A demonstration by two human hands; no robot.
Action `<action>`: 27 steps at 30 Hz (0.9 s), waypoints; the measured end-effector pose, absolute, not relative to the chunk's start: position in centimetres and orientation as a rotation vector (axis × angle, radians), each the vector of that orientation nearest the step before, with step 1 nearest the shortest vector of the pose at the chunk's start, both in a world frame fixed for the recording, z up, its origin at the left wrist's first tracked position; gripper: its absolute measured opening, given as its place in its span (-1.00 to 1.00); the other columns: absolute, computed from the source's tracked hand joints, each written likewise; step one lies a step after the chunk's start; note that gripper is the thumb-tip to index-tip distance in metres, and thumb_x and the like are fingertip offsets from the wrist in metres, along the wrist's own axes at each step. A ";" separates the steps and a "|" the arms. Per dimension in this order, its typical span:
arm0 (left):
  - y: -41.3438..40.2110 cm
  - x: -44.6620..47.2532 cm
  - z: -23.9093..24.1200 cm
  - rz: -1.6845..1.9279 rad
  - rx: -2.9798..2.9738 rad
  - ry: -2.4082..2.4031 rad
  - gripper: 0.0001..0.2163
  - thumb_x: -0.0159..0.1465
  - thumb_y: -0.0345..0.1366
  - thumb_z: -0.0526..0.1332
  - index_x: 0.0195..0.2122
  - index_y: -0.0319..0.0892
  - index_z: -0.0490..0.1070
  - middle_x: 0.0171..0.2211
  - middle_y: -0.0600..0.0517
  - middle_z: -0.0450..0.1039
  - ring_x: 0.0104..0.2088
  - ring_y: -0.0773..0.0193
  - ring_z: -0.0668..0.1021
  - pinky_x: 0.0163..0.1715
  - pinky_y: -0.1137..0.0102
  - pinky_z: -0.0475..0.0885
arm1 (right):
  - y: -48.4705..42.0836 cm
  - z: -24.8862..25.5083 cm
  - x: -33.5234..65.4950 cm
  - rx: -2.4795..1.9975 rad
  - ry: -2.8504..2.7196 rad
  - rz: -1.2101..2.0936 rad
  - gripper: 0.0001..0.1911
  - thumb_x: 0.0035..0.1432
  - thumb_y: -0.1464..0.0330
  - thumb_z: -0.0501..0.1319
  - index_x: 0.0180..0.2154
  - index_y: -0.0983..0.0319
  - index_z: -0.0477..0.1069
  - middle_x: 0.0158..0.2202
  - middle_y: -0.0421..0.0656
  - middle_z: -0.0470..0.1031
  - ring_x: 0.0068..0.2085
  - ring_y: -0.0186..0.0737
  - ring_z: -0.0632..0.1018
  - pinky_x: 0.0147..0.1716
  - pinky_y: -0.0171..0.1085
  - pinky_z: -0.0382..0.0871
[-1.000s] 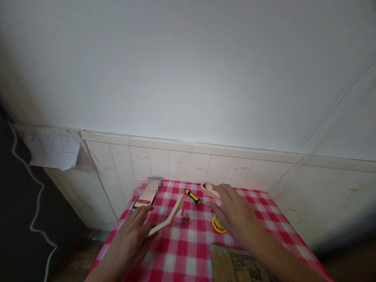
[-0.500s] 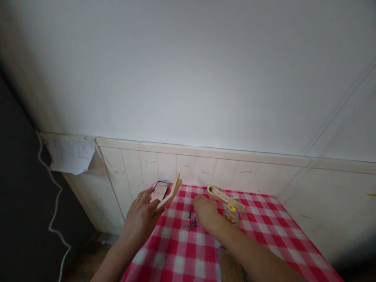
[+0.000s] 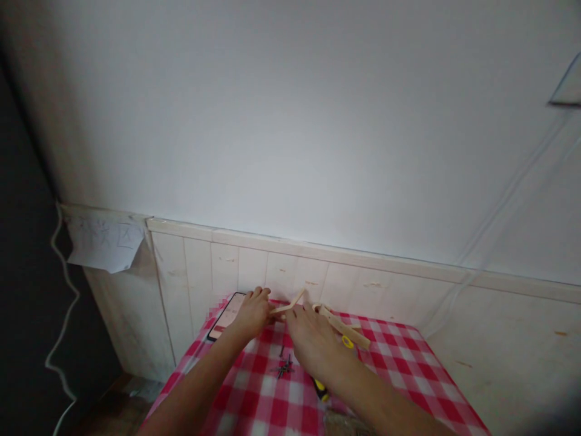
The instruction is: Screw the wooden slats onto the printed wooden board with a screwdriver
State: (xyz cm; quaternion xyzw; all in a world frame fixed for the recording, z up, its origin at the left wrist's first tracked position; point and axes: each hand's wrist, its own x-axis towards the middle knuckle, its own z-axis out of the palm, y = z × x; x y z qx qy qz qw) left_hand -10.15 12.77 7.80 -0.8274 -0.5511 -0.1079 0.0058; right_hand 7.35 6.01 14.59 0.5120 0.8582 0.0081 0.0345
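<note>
My left hand (image 3: pixel 255 315), fingers closed, holds one end of a bent, pale wooden piece (image 3: pixel 295 298) above the far part of the table. At the other side of this piece is my right hand (image 3: pixel 313 336), its fingers curled against it; the fingertips are partly hidden. A yellow and black tool handle (image 3: pixel 321 389) shows below my right wrist; whether it lies on the cloth or touches the hand I cannot tell. Several dark screws (image 3: pixel 284 366) lie in a small pile nearer me, left of my right hand.
A phone (image 3: pixel 224 318) lies left of my left hand. Another looped wooden piece (image 3: pixel 347 327) and a yellow ring-shaped top (image 3: pixel 347 342) are beyond my right forearm. A red and white checked cloth (image 3: pixel 399 363) covers the table, which meets the panelled wall (image 3: pixel 254 269).
My left hand has carried the wooden piece right, away from over the phone. My right hand has come to meet it. The yellow and black handle now shows below the right wrist.
</note>
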 end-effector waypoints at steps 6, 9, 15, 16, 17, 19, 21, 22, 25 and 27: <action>14.4 -10.3 7.8 -0.320 -2.704 -1.632 -0.78 0.26 -0.15 0.32 -0.11 -0.07 0.60 0.10 -0.12 0.43 0.14 -0.04 0.36 0.12 0.14 0.24 | 12.6 14.2 6.1 1.415 2.602 -0.051 -0.66 0.35 0.24 0.25 0.09 0.24 0.41 0.08 -0.05 0.48 -0.01 -0.08 0.57 -0.03 0.00 0.52; 14.3 -10.3 7.8 -0.377 -2.720 -1.663 -0.72 0.18 -0.21 0.40 -0.07 -0.03 0.58 0.15 -0.07 0.41 0.16 -0.03 0.36 0.15 0.15 0.23 | 13.6 12.9 5.8 1.372 2.549 -0.102 -0.66 0.35 0.25 0.25 0.09 0.24 0.41 0.08 -0.05 0.48 -0.02 -0.09 0.58 -0.06 -0.02 0.53; 11.0 -11.3 7.1 -0.688 -2.488 -2.050 -0.67 0.33 -0.40 0.12 0.11 -0.21 0.41 0.17 -0.24 0.36 0.18 -0.05 0.36 0.17 0.09 0.22 | 14.6 12.2 6.3 1.366 2.493 -0.182 -0.65 0.35 0.25 0.25 0.10 0.24 0.40 0.08 -0.05 0.48 -0.01 -0.08 0.57 -0.05 -0.01 0.53; 10.3 -11.3 6.9 -0.722 -2.458 -2.130 -0.70 0.34 -0.41 0.07 0.06 -0.27 0.43 0.09 -0.28 0.42 0.12 -0.06 0.42 0.12 0.10 0.27 | 14.8 12.3 6.4 1.377 2.485 -0.192 -0.65 0.35 0.25 0.25 0.09 0.24 0.40 0.08 -0.05 0.48 -0.02 -0.08 0.57 -0.06 -0.02 0.53; 9.7 -11.2 6.7 -0.746 -2.458 -2.195 -0.73 0.33 -0.41 0.07 -0.01 -0.29 0.45 0.01 -0.28 0.47 0.05 -0.05 0.48 0.05 0.12 0.32 | 14.9 12.4 6.4 1.391 2.481 -0.197 -0.66 0.35 0.25 0.25 0.09 0.24 0.41 0.08 -0.05 0.48 -0.02 -0.08 0.57 -0.06 -0.02 0.53; 8.6 -10.5 6.1 -0.776 -2.522 -2.297 -0.81 0.27 -0.40 0.14 -0.19 -0.28 0.52 -0.18 -0.21 0.56 -0.12 -0.01 0.56 -0.09 0.19 0.39 | 15.2 12.6 6.4 1.425 2.493 -0.198 -0.66 0.35 0.25 0.24 0.09 0.24 0.40 0.08 -0.05 0.48 -0.02 -0.08 0.57 -0.06 -0.02 0.53; 8.0 -9.4 5.5 -0.836 -2.611 -2.383 -0.86 0.22 -0.37 0.18 -0.32 -0.25 0.53 -0.31 -0.12 0.58 -0.23 0.08 0.60 -0.21 0.30 0.41 | 15.2 12.9 6.1 1.456 2.515 -0.193 -0.65 0.35 0.25 0.24 0.10 0.24 0.40 0.09 -0.04 0.47 -0.01 -0.08 0.57 -0.05 -0.01 0.53; 7.8 -8.7 5.1 -0.888 -2.659 -2.420 -0.85 0.23 -0.36 0.17 -0.30 -0.24 0.54 -0.33 -0.08 0.59 -0.26 0.13 0.61 -0.27 0.35 0.41 | 15.2 13.0 5.8 1.471 2.525 -0.190 -0.65 0.35 0.25 0.25 0.10 0.24 0.39 0.09 -0.04 0.47 -0.01 -0.08 0.57 -0.05 -0.01 0.53; 7.5 -6.8 4.3 -1.016 -2.753 -2.569 -0.78 0.25 -0.39 0.09 -0.23 -0.29 0.54 -0.47 0.00 0.55 -0.52 0.26 0.56 -0.50 0.43 0.37 | 14.7 13.0 4.9 1.516 2.533 -0.189 -0.64 0.35 0.25 0.25 0.11 0.24 0.39 0.09 -0.04 0.47 -0.01 -0.07 0.57 -0.05 0.00 0.53; 7.3 -6.2 3.9 -1.087 -2.777 -2.658 -0.78 0.21 -0.41 0.09 -0.26 -0.31 0.53 -0.58 0.06 0.48 -0.64 0.28 0.49 -0.59 0.43 0.31 | 14.4 12.6 4.3 1.553 2.521 -0.192 -0.64 0.35 0.25 0.25 0.11 0.24 0.39 0.09 -0.04 0.47 -0.01 -0.07 0.57 -0.05 0.00 0.53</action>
